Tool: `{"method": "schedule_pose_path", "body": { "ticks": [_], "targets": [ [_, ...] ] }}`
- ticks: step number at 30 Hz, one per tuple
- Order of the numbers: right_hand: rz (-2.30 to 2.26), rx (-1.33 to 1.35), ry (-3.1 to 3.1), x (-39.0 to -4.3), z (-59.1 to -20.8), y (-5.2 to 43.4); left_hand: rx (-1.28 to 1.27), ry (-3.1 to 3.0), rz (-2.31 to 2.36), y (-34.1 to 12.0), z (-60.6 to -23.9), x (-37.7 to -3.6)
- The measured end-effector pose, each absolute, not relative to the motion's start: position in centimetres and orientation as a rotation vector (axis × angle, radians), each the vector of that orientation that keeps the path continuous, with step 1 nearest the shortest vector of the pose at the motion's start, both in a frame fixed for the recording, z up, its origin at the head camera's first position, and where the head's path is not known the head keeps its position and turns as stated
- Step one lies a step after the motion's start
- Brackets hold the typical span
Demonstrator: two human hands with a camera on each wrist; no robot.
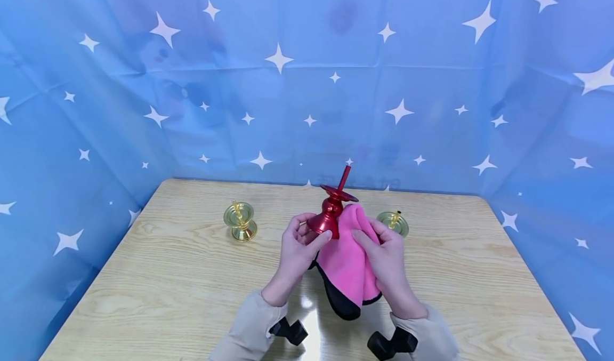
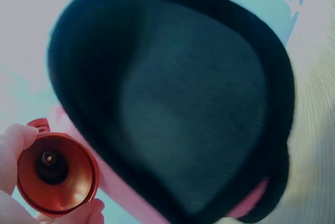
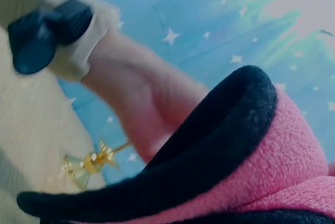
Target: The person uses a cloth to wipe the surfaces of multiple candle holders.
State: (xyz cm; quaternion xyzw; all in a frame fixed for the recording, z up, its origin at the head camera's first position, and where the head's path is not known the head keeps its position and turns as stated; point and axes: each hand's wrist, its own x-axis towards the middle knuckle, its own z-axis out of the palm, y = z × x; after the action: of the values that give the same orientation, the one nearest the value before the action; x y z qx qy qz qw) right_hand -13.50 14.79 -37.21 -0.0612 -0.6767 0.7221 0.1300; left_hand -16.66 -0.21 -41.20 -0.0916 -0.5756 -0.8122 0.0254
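Two hands meet above a pale wood-grain bench [image 1: 168, 286]. The left hand [image 1: 298, 250] pinches the rim of a glossy red stand [image 1: 332, 206] with a flared, bell-shaped base, a round knob, a saucer-like disc and a thin rod on top. The stand is held up off the bench, its rod leaning to the right; the left wrist view looks into its hollow underside. The right hand [image 1: 387, 257] grips a fuzzy pink cloth with black edging [image 1: 346, 265], its thumb across the front; the cloth meets the right side of the red base and hangs down between the hands, with a dark face turned toward the left wrist camera.

To the left, well apart from the hands, a shiny gold-coloured stand with a shallow dish [image 1: 243, 230] is upright on the bench. A second gold-coloured stand [image 1: 402, 226] is just beyond the right hand, partly hidden by it. Behind hangs a blue star-patterned fabric [image 1: 307, 94].
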Motion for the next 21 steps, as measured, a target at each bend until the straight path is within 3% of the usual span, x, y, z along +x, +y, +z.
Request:
{"method": "schedule_pose_path", "body": {
  "ticks": [12, 21],
  "targets": [
    [1.959, -0.244, -2.152, -14.7, -38.4, 15.5, -0.387, -1.888, -2.538, -0.4, -40.7, -16.1],
    [2.001, -0.110, -2.108, -13.8, -38.0, 15.4, -0.345, -1.912, -2.451, -0.3, -41.0, -16.5]
  ]
}}
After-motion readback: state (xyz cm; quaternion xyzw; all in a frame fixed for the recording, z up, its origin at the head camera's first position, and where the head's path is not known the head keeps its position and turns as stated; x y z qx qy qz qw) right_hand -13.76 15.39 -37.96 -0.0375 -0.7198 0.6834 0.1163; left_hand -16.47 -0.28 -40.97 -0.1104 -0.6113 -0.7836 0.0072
